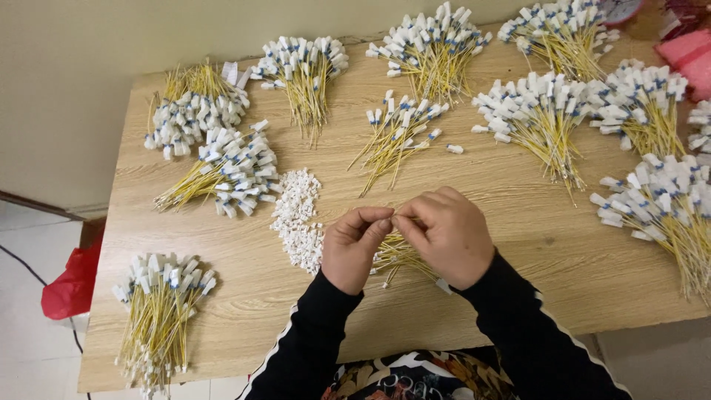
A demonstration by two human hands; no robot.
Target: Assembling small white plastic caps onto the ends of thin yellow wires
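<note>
Small bundle of thin yellow cables with white plug ends (400, 255): on the light wooden table (563, 259), near edge, directly beneath both hands. Left hand (354, 248) and right hand (448, 235) meet fingertip to fingertip, pinching one cable end. Heap of loose white plastic caps (298, 218): just left.

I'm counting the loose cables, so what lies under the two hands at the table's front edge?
Under the left hand and right hand lies a small bunch of yellow cables on the wooden table. One white connector pokes out; the hands cover the rest.
</note>
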